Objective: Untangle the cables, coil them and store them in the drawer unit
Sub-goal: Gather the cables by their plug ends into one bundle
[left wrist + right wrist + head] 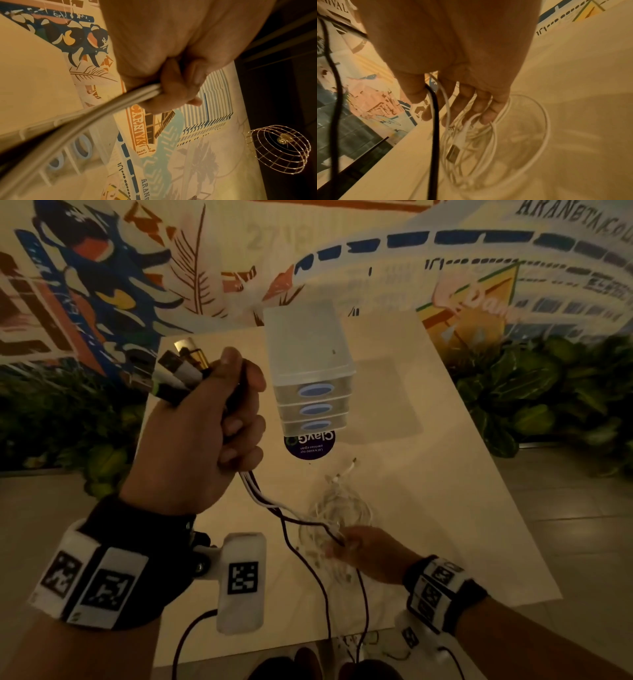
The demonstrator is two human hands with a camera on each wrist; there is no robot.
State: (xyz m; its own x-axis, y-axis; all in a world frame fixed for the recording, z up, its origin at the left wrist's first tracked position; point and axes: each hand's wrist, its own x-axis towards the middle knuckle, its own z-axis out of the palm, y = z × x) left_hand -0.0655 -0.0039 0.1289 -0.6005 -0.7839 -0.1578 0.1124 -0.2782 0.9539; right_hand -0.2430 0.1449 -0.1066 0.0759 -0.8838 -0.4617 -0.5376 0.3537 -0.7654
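My left hand [236,419] is raised over the table and grips a bundle of cables just below their plugs [178,371], which fan out above the fist. In the left wrist view, white cables [109,108] leave the left hand [171,94]. Black and white strands run down to a white cable tangle [339,508] on the table. My right hand [342,546] is in that tangle. Its thumb and forefinger pinch a black strand [435,121] and a white one, the other fingers [486,116] reaching into the white loops [522,135]. The translucent three-drawer unit [308,364] stands behind, drawers closed.
The white table [445,508] carries a round dark sticker [310,445] in front of the drawer unit. Two dark cables [325,604] hang over the near table edge. Green plants [548,392] and a painted wall surround the table. A wire lamp shade [278,148] hangs overhead.
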